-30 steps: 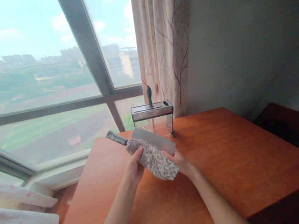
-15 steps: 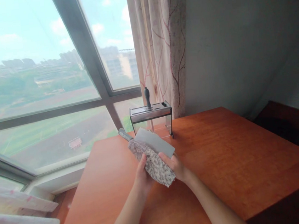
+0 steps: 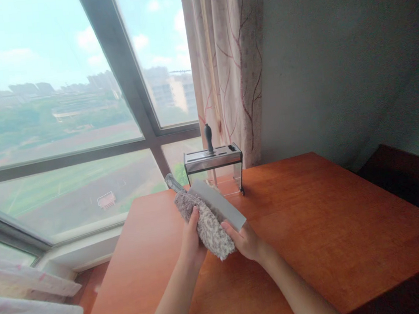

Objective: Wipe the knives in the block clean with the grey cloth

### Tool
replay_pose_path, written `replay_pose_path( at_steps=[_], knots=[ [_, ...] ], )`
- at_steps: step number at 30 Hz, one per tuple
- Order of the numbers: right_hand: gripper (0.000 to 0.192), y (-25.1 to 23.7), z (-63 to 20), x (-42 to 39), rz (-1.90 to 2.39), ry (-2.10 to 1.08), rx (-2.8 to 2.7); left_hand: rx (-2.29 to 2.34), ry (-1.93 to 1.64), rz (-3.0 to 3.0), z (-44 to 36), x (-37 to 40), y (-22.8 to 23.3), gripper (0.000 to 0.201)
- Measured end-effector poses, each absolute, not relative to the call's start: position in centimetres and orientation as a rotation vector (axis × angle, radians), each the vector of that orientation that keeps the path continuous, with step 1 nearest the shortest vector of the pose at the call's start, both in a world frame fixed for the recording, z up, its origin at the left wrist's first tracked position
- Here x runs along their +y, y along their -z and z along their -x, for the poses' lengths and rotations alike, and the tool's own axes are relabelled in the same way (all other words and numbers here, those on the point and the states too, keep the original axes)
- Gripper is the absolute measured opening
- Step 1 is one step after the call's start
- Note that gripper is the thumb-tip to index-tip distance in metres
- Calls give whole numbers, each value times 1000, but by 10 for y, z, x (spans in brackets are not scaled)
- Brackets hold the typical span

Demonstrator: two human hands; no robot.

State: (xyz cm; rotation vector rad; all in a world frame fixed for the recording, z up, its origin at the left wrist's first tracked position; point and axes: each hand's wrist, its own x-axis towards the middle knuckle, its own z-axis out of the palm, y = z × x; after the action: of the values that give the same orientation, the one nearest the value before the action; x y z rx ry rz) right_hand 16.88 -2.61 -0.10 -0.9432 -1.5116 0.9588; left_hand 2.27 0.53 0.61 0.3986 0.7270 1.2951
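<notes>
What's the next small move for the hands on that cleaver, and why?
Probably slide the cloth further along the cleaver toward its far end. The left hand presses the fuzzy cloth against the blade's near face, the right hand steadies the lower corner, and a bare strip of steel shows above the cloth. The knife rack stands behind on the table.

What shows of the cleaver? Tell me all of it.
The cleaver has a broad, flat, dull grey rectangular blade, metal by its look, and a dark handle pointing up-left toward the window. It is held tilted above the table. A speckled grey cloth wraps its near side; the left hand and right hand grip it there.
</notes>
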Motion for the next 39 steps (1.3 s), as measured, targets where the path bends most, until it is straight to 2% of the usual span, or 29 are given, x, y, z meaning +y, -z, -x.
replay_pose_path(
  at_steps=[5,10,19,25,33,39],
  knots=[
    [31,14,-158,-26,985,-828,-1770,624,-1438,-147,-4,19,-12,22],
    [35,13,-155,-27,970,-854,-1805,572,-1491,-121,6,25,-16,24],
    [26,3,-180,-26,863,-1210,-1658,575,-1693,-154,39,38,-24,29],
    [30,4,-182,-22,934,-1181,-1639,501,-1822,-133,57,43,-26,35],
    [32,5,-171,-23,904,-1219,-1526,352,-1570,-189,24,26,-22,41],
    [34,15,-163,-22,890,-1159,-1526,414,-1362,-169,-11,7,-11,29]
  ],
)
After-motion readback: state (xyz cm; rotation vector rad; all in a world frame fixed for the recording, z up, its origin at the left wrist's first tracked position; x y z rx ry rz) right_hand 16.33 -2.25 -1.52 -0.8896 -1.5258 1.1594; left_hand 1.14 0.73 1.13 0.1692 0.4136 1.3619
